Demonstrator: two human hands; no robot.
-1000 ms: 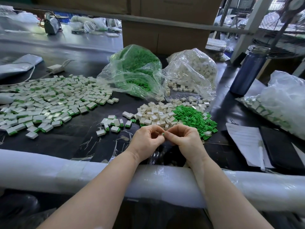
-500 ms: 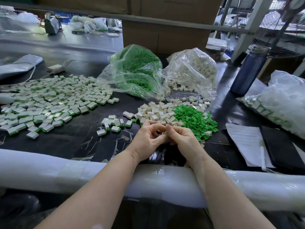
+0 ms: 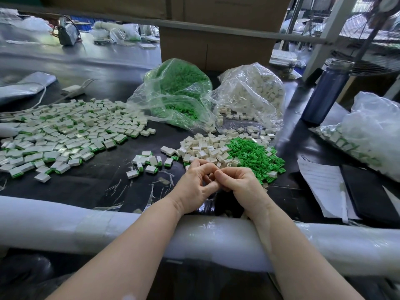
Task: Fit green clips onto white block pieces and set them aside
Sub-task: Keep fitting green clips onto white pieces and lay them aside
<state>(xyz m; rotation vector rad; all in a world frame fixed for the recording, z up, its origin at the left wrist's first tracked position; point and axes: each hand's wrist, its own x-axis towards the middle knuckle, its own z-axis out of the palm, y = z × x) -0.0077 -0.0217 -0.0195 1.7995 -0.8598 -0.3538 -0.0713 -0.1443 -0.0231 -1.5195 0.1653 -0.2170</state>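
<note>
My left hand (image 3: 194,187) and my right hand (image 3: 242,185) meet at the table's near edge, fingers curled, fingertips pressed together. They pinch a small piece between them, which the fingers almost wholly hide. Just beyond the hands lies a pile of loose white blocks (image 3: 205,148), with a heap of loose green clips (image 3: 255,154) to its right. A few finished pieces (image 3: 149,162) with green edges lie left of the hands. A wide spread of finished pieces (image 3: 65,135) covers the table's left side.
An open bag of green clips (image 3: 177,94) and a bag of white blocks (image 3: 251,94) stand behind the piles. A dark bottle (image 3: 326,92), papers (image 3: 322,185), a black notebook (image 3: 368,191) and another bag (image 3: 372,135) are at the right. A padded white rail (image 3: 65,221) runs along the near edge.
The hands have stayed together and shifted slightly away from me, toward the piles. The green speck seen between the fingertips a second ago is now covered by the fingers.
</note>
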